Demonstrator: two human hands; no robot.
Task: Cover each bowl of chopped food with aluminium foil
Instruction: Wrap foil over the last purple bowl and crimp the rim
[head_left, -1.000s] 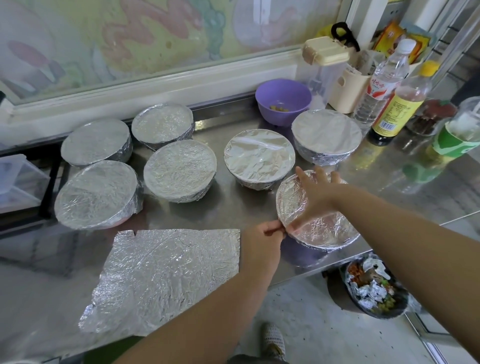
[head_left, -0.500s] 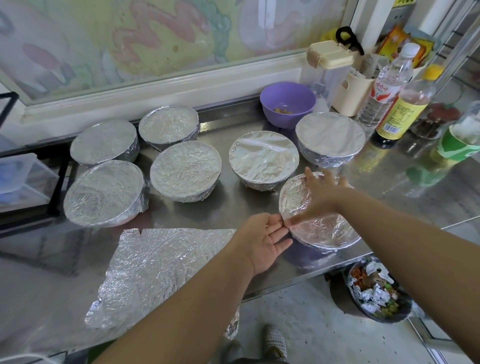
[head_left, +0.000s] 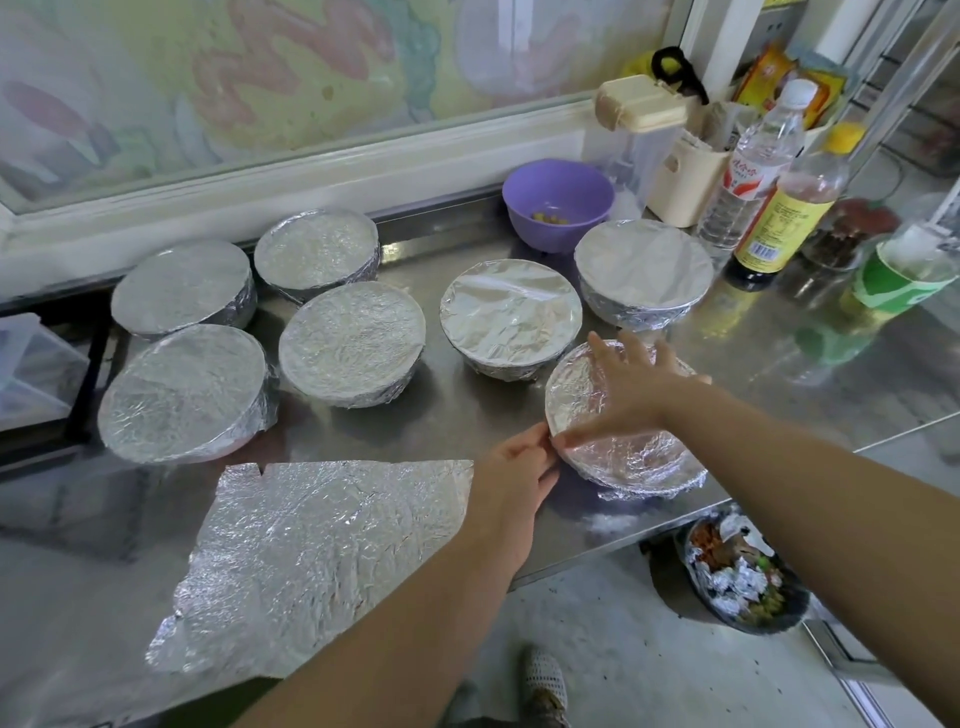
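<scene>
Several foil-covered bowls stand on the steel counter (head_left: 457, 415). The nearest one (head_left: 639, 457) sits close to the front edge at the right. My right hand (head_left: 623, 389) lies flat on its foil top, fingers spread. My left hand (head_left: 519, 467) touches the foil at that bowl's left rim with its fingertips, fingers lightly bent. A purple bowl (head_left: 558, 200) with a little chopped food stands uncovered at the back. A loose foil sheet (head_left: 311, 551) lies flat at the front left.
Bottles (head_left: 784, 208), a cream holder (head_left: 685, 182) and a lidded container (head_left: 639, 119) crowd the back right corner. A green-labelled jar (head_left: 904, 275) stands at the right. A waste bowl (head_left: 743, 577) with scraps sits on the floor below the counter edge.
My left hand opened from a pinch at the bowl's rim, drew slightly away, then came back to touch the foil edge. My right hand stayed flat on the bowl's top.
</scene>
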